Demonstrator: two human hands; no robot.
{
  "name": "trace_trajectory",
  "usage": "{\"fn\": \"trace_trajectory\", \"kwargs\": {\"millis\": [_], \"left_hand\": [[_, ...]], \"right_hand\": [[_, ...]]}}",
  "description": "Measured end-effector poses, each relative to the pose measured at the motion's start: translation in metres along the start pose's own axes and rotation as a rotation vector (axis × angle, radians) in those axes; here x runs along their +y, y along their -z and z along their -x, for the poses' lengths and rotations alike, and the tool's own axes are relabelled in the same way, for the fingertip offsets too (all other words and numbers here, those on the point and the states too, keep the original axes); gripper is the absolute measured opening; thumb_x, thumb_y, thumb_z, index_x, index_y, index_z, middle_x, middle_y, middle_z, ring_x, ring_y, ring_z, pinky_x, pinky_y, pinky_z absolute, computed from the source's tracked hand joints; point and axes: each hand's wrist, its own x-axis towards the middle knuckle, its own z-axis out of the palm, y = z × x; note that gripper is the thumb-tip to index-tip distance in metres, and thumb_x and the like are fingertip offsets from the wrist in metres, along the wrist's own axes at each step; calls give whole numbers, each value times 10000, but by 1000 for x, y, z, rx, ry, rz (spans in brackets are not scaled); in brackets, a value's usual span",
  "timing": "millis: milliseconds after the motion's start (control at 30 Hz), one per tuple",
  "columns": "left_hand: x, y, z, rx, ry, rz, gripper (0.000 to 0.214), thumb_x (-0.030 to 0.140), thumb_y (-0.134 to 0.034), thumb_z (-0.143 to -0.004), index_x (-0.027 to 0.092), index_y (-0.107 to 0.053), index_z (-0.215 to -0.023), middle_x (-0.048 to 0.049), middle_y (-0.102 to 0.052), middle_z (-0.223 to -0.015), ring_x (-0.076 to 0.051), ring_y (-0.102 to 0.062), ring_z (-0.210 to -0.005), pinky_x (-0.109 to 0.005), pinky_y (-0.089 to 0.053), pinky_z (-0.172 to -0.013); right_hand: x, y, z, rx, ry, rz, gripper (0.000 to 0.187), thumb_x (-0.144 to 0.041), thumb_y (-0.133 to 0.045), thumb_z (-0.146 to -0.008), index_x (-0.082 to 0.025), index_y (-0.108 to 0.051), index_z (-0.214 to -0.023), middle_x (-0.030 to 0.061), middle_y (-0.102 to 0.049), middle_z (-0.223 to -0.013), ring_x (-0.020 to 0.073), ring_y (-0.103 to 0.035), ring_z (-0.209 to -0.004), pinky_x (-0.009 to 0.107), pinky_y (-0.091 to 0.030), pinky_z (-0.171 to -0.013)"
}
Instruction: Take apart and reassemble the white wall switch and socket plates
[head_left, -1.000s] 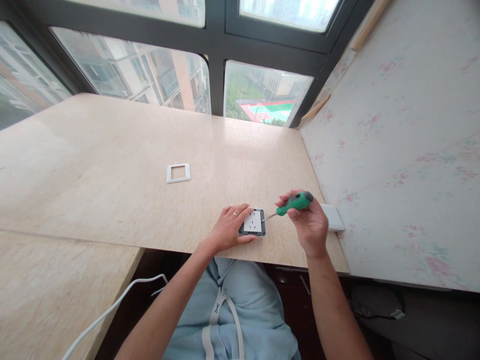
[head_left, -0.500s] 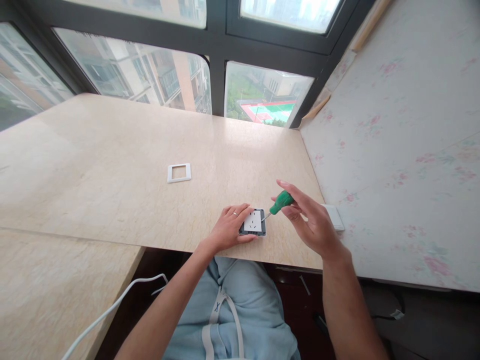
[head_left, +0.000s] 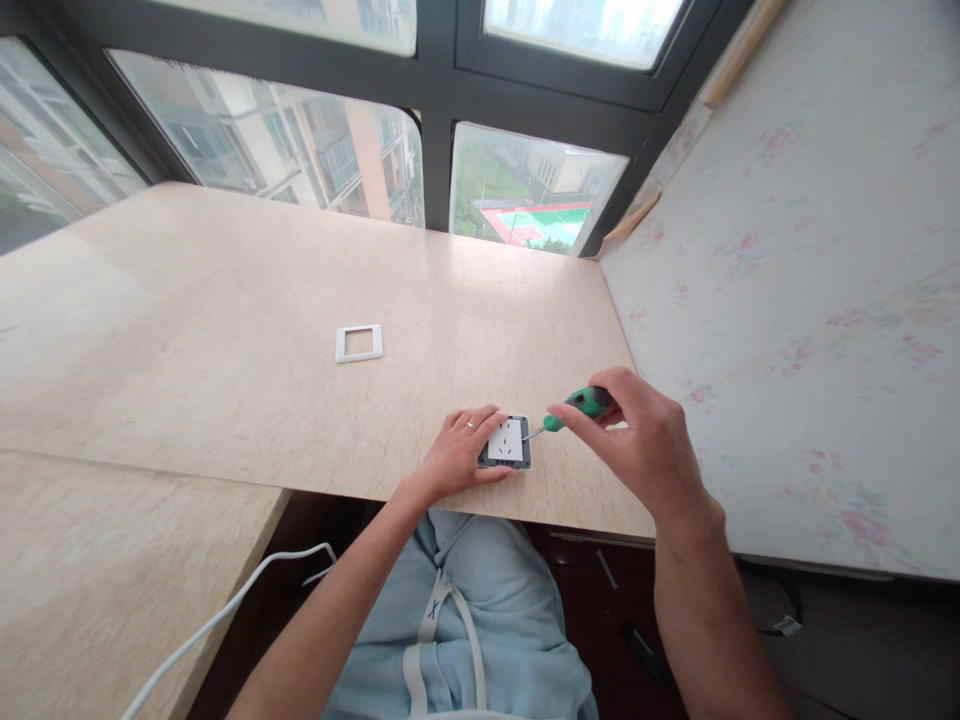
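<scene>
A white wall socket in a dark grey frame (head_left: 507, 442) lies flat near the front edge of the beige marble-look table (head_left: 247, 330). My left hand (head_left: 455, 452) rests on the socket's left side, fingers curled round its edge, pinning it down. My right hand (head_left: 637, 440) is closed round a green-handled screwdriver (head_left: 583, 404). The screwdriver's metal tip touches the socket's right edge.
A white rectangular cover frame (head_left: 358, 343) lies alone further back on the table. A floral-papered wall (head_left: 795, 260) runs along the right. Windows (head_left: 315, 150) line the far side. A white cable (head_left: 225, 612) hangs below the table's front edge, beside my lap.
My right hand has turned over on the screwdriver handle, from a palm-up grip to fingers wrapped over the top. It now hides the white plate by the wall. My left hand and the socket stay put.
</scene>
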Motion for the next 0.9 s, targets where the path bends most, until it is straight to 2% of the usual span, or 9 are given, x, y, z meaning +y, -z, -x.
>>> {"fn": "trace_trajectory", "kwargs": {"millis": [100,200,300,400,500,633,700,800,900], "left_hand": [[0,0,0,-3,0,-4,790,637,-637,-820,256,-367,-1457,-119,-432,-1507,-313,-423,-1349,-469,-260,-1127],[1,1,0,-3,0,-1,784,632,-640,-819,249,-377,-1451,-120,-437,-1503,-312,-427,-1343,-468,-268,-1124],[2,2,0,-6,5,14,783,625,-645,-818,250,-379,-1453,-117,-439,-1502,-311,-422,-1348,-471,-265,-1129],[2,4,-1,-13,6,51,799,635,-640,-817,262,-363,-1467,-108,-442,-1504,-305,-418,-1357,-471,-254,-1142],[1,5,0,-12,34,106,915,677,-646,-786,252,-280,-1510,-124,-442,-1506,-308,-417,-1368,-477,-244,-1157],[-2,4,1,10,107,160,1124,693,-712,-701,180,-173,-1543,-189,-323,-1567,-343,-300,-1450,-490,-241,-1175],[-3,3,2,28,128,184,1097,668,-734,-689,158,-233,-1521,-204,-333,-1554,-354,-318,-1438,-491,-272,-1164],[-4,3,2,69,146,228,915,601,-751,-707,176,-389,-1432,-177,-475,-1451,-340,-453,-1340,-485,-345,-1119],[-2,5,1,86,141,260,804,564,-762,-713,203,-455,-1363,-143,-558,-1360,-323,-517,-1265,-482,-382,-1081]], "right_hand": [[0,0,-4,-8,7,26,332,-491,-738,-807,-206,-568,-825,-26,-578,-677,119,-542,-554,254,-502,-554],[-1,1,-4,-16,20,-32,307,-473,-742,-809,-211,-596,-874,-12,-629,-730,127,-590,-591,254,-535,-584],[-1,3,-2,73,-22,-89,279,-429,-760,-805,-218,-616,-918,-7,-667,-773,136,-638,-623,266,-574,-611],[3,5,1,202,-122,-165,278,-382,-782,-789,-220,-625,-953,-8,-673,-790,147,-669,-658,285,-606,-631],[11,5,5,262,-230,-269,320,-373,-791,-777,-219,-627,-1004,-6,-667,-808,167,-693,-710,322,-630,-663],[28,-2,13,293,-313,-302,370,-402,-794,-762,-214,-620,-1029,6,-678,-854,186,-706,-773,358,-639,-698],[38,-8,19,300,-334,-306,386,-416,-791,-758,-208,-612,-1030,19,-691,-891,192,-709,-806,375,-640,-726],[52,-18,29,312,-375,-313,409,-421,-787,-755,-195,-596,-1038,54,-712,-963,206,-718,-851,399,-634,-761],[64,-27,39,339,-430,-324,414,-422,-790,-742,-188,-586,-1016,92,-721,-1024,221,-728,-883,423,-623,-801]]}}
